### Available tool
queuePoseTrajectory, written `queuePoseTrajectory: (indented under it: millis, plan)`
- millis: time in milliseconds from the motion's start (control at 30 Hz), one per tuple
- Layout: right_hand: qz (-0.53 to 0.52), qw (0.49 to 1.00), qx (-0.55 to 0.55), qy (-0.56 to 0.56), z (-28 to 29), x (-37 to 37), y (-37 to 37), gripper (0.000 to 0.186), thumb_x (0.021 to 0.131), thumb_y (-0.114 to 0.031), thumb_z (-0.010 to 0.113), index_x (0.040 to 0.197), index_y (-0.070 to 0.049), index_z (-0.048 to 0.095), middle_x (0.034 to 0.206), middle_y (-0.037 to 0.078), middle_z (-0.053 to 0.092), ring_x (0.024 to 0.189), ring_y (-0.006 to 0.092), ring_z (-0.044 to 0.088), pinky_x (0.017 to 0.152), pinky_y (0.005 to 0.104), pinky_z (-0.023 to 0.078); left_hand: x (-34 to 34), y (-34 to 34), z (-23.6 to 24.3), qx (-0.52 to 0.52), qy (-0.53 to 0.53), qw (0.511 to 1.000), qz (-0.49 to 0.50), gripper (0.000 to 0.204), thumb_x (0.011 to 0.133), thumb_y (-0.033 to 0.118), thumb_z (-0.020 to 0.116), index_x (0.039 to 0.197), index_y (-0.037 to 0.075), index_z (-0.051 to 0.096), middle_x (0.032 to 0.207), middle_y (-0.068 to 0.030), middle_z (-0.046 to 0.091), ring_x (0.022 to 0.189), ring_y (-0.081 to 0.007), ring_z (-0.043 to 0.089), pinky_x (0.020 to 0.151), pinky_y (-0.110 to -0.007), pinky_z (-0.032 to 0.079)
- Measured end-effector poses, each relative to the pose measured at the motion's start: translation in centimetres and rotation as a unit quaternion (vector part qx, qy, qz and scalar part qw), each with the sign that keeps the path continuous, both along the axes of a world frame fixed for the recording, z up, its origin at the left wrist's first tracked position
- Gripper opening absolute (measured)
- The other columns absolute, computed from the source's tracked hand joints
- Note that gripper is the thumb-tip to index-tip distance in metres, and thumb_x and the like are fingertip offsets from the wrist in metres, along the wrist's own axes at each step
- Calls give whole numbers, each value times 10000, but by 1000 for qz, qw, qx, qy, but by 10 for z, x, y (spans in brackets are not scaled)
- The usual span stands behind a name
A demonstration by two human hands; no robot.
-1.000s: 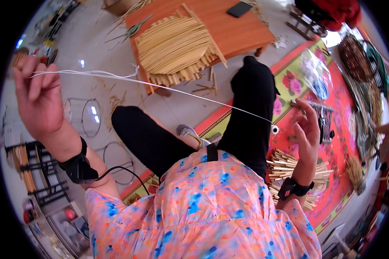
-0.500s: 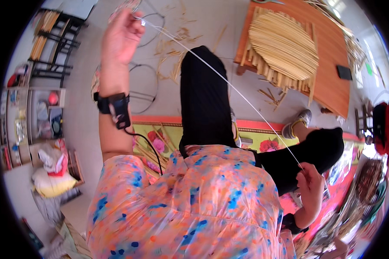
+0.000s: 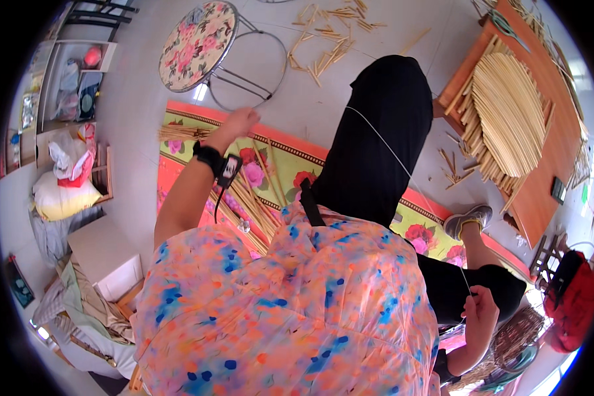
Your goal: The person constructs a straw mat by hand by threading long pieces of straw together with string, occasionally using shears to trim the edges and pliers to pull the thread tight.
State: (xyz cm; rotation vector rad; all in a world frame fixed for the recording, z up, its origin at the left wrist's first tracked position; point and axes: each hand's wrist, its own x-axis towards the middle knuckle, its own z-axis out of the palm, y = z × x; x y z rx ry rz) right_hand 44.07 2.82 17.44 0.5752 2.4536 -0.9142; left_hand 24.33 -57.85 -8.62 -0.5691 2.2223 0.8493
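Note:
My left hand [image 3: 239,121] is over the mat's edge near the stool, its fingertips too small and turned away to make out what, if anything, they hold. Thin wooden sticks [image 3: 247,201] lie on the floral mat [image 3: 422,234] below that forearm. A white string [image 3: 386,145] lies across my raised left knee and runs down toward my right hand [image 3: 478,303], whose fingers pinch it beside my other leg. The part of the string beyond the knee is hidden.
A round floral stool [image 3: 191,43] stands at upper left, with scattered stick offcuts [image 3: 336,53] beside it. A wooden table [image 3: 534,201] at right bears a woven-looking oval of sticks [image 3: 508,112]. Shelves [image 3: 76,49], sacks [image 3: 66,195] and a box [image 3: 105,254] line the left.
The view has swung leftward. My left hand has dropped from holding the string stretched out at the side to above the mat, and the string now drapes over my knee.

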Motion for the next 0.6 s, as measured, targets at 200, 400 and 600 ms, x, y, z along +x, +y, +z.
queuePoseTrajectory:
  millis: [200, 400, 600]
  plan:
    - [35, 998, 13, -57, 2, -19, -4, 201, 790, 14, 598, 991, 9, 599, 575, 52, 539, 496, 110, 524, 477, 256, 410, 186, -39, -75, -205, -60, 951, -225, 455, 925, 250, 427, 1357, 108, 421, 1400, -271, 375, 1026, -455, 579, 769, -507, 527]
    - [18, 997, 39, -60, 3, -26, 2, 128, 853, 5, 544, 978, 7, 568, 570, 1, 441, 469, 58, 443, 440, 208, 387, 248, 54, -70, -166, -32, 875, -454, 626, 875, 174, 517, 1451, 320, 320, 1561, -75, 153, 1407, -403, 169, 1034, -636, 277]
    - [21, 998, 9, -65, -1, -33, 11, 123, 867, -4, 540, 987, 4, 565, 571, -15, 433, 488, 54, 458, 444, 202, 391, 258, 80, -90, -164, -51, 853, -494, 602, 874, 251, 560, 1432, 340, 351, 1562, -50, 156, 1412, -376, 167, 1011, -635, 287]
